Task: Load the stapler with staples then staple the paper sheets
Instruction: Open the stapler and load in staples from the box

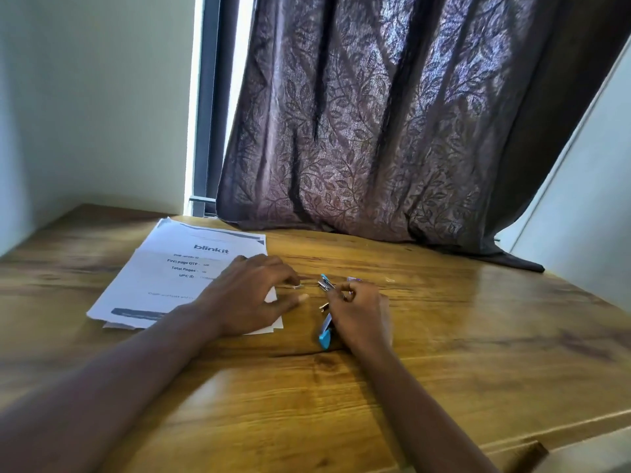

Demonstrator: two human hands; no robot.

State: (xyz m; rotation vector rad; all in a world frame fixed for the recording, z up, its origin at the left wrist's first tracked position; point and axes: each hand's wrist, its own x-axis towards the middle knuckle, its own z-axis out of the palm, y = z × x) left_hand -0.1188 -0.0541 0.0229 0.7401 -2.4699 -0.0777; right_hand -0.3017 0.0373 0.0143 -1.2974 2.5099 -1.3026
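A small blue stapler [325,332] lies opened out flat on the wooden table [478,336], its metal magazine end [326,284] pointing away from me. My right hand [362,315] lies over its middle with fingers curled round it. My left hand [252,295] rests on the right edge of a stack of printed paper sheets [170,278]. Its fingertips reach to a small strip of staples [297,286] on the table; whether they pinch it I cannot tell.
A dark patterned curtain [392,131] hangs behind the table and drapes onto its far edge. A small purple object [354,279] lies just beyond my right hand. White walls [85,97] close in at left and right.
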